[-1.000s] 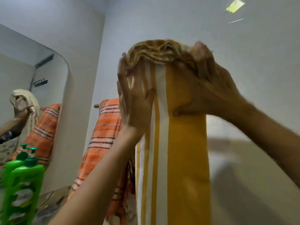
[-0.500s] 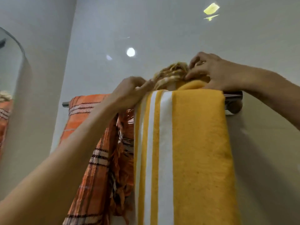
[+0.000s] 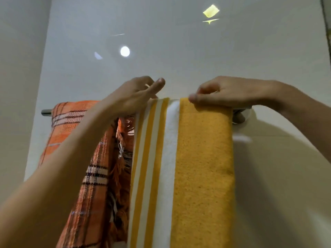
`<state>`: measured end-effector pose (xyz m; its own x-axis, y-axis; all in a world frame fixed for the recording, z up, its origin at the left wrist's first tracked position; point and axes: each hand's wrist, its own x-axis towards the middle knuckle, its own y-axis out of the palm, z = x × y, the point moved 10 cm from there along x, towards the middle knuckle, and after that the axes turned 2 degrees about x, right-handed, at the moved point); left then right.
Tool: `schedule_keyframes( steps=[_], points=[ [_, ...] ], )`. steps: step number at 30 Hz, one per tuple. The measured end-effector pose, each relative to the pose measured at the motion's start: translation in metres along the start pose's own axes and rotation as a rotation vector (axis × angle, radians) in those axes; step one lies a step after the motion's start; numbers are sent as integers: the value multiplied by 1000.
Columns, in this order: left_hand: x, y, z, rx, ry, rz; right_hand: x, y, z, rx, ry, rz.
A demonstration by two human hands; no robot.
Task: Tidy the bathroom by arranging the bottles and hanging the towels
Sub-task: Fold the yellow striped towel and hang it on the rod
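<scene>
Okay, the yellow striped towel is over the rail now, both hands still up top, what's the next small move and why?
Probably let go and smooth it down. The yellow towel already drapes over the rail beside the orange plaid towel, while the left hand and right hand touch only its top fold.

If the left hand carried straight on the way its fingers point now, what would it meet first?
The left hand points up and to the right, above the yellow striped towel on the rail. It would probably meet the white wall first, though depth is unclear.
</scene>
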<state>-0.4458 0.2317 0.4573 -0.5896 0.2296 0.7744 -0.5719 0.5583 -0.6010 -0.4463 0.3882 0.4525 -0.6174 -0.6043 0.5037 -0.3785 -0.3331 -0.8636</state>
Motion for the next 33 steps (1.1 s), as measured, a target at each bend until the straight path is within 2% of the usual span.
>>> schedule_keyframes(
  steps=[2, 6, 10, 13, 15, 18, 21, 23, 25, 26, 28, 31, 33],
  points=[
    [-22, -19, -4, -75, 132, -110, -13, -12, 3, 65, -71, -102],
    [-36, -19, 26, -44, 28, -124, -26, -22, -2, 177, -108, -206],
    [-22, -33, 27, -7, 80, -312, -18, -32, -3, 169, -92, -290],
    [1, -41, 26, 57, 72, -340, -1, -43, -17, 113, -23, -360],
    [21, -32, 28, 152, 21, -235, 16, -41, -24, 41, 37, -305],
    [31, -13, 31, 248, -49, -21, 29, -30, -25, 13, 112, -73],
    [17, -26, 22, 108, 53, -33, 14, -34, -17, 129, 65, -14],
    [-3, -24, 23, -10, 69, 47, -2, -27, -14, 194, 46, 60],
    [-18, -15, 19, -63, 132, 110, -14, -18, -13, 136, 27, 110],
    [-20, -12, 21, -83, 151, 105, -17, -16, -13, 91, 11, 111],
    [-20, -17, 23, -120, 144, -8, -19, -16, -14, 63, 1, 76],
    [-9, -34, 21, -96, 144, -186, -12, -27, -12, 53, -4, -30],
    [3, -41, 23, -76, 122, -238, -1, -37, -15, 28, 5, -95]
  ],
)
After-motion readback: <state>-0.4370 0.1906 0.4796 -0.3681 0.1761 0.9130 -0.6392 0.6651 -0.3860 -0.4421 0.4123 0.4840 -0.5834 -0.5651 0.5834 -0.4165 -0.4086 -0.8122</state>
